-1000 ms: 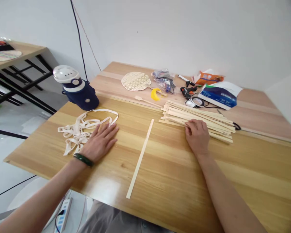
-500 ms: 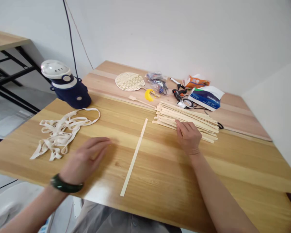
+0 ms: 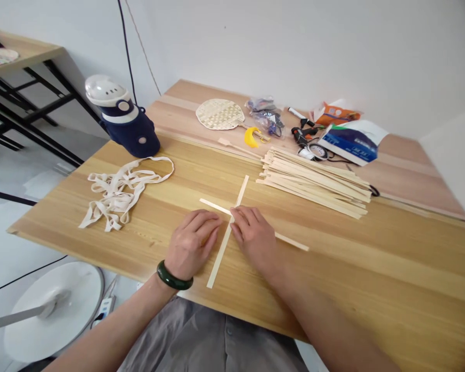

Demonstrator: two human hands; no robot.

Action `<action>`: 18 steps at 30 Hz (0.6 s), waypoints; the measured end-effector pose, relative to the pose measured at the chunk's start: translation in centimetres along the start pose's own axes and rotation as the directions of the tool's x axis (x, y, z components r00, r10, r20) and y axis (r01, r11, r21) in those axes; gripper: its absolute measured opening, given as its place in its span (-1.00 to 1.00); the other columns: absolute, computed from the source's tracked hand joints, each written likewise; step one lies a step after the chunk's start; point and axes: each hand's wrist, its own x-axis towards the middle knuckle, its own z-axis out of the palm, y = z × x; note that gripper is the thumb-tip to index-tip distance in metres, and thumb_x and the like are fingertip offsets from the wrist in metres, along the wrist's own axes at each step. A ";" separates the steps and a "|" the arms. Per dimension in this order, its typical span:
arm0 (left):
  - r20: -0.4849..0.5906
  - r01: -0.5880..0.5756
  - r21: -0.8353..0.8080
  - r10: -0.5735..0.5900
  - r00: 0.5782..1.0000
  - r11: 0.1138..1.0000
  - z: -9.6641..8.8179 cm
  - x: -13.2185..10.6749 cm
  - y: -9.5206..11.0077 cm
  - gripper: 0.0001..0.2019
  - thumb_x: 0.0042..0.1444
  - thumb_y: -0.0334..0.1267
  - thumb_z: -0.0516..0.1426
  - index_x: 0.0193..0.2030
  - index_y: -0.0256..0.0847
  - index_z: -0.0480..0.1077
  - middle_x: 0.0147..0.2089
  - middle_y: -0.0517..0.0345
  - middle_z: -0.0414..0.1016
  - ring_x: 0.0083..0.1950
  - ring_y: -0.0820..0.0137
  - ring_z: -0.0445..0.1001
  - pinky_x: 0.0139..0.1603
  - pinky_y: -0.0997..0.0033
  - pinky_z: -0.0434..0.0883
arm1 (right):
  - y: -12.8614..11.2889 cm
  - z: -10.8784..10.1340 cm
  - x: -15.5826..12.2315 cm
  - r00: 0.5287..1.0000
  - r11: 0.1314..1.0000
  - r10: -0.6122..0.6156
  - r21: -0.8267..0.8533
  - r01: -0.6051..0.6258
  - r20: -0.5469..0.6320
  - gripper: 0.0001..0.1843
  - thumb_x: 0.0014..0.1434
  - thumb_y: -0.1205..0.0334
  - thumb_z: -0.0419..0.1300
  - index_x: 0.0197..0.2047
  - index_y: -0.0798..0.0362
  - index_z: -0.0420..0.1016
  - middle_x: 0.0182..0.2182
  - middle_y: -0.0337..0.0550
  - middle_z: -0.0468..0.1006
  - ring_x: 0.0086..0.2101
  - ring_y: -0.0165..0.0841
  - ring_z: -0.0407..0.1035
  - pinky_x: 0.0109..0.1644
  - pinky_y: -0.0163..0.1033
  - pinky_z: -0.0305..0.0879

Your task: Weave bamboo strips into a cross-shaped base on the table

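Note:
A pale bamboo strip (image 3: 219, 259) lies lengthwise on the table in front of me. A second bamboo strip (image 3: 292, 241) crosses over it, sloping down to the right. My right hand (image 3: 254, 235) is closed on this crossing strip at the point where the two meet, its fingertips covering the crossing. My left hand (image 3: 194, 240), with a dark green bangle at the wrist, hovers or rests just left of the lengthwise strip. Its fingers are loosely curled, with nothing visible between them. Behind my right hand lies a pile of bamboo strips (image 3: 313, 181).
White cloth tape (image 3: 122, 188) lies tangled at left, by a navy-sleeved bottle (image 3: 134, 134). Towards the wall are a woven fan (image 3: 220, 114), a yellow coil (image 3: 251, 137), bagged items (image 3: 265, 114), a glue gun (image 3: 304, 136), a tape roll (image 3: 318, 151) and a blue tissue pack (image 3: 349, 144).
My right hand has come from the pile to the lengthwise strip, bringing a second strip that now lies across it. My left hand has moved right, close to the crossing. The view has shifted slightly.

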 end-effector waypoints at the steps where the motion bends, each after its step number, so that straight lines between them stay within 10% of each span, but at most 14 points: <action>1: -0.001 -0.006 0.002 0.006 1.000 1.000 0.1 0.0 -0.1 -0.84 0.25 -0.46 0.11 -0.09 -0.27 0.48 -0.06 -0.01 0.56 0.00 0.26 0.46 0.03 0.23 0.50 | 0.0 -0.2 -0.2 1.000 1.000 0.007 0.010 -0.007 0.004 -0.71 0.34 0.35 0.08 0.07 0.18 0.49 -0.05 0.01 0.59 -0.06 -0.20 0.40 0.05 -0.12 0.39; 10: 0.153 0.057 0.001 -0.056 0.987 0.998 1.2 -0.3 0.2 -0.86 0.27 -0.22 0.16 -0.17 -0.24 0.48 -0.12 0.04 0.56 -0.10 0.25 0.47 -0.10 0.18 0.51 | 3.4 -2.7 -4.3 0.988 0.984 0.150 -0.095 -0.152 -0.026 -0.86 0.29 0.27 0.19 -0.10 0.08 0.52 -0.17 -0.05 0.60 -0.14 -0.18 0.39 -0.06 -0.11 0.38; 18: 0.268 0.161 0.135 -0.192 0.944 0.978 1.9 -1.1 3.0 -0.81 0.28 -0.28 0.10 -0.02 -0.25 0.45 -0.03 -0.01 0.50 -0.07 0.22 0.44 -0.11 0.17 0.53 | 1.6 -2.8 -4.4 0.920 0.924 0.382 -0.038 -0.380 0.088 -0.80 0.30 0.26 0.08 -0.39 -0.01 0.39 -0.41 -0.11 0.53 -0.33 -0.21 0.38 -0.29 -0.15 0.29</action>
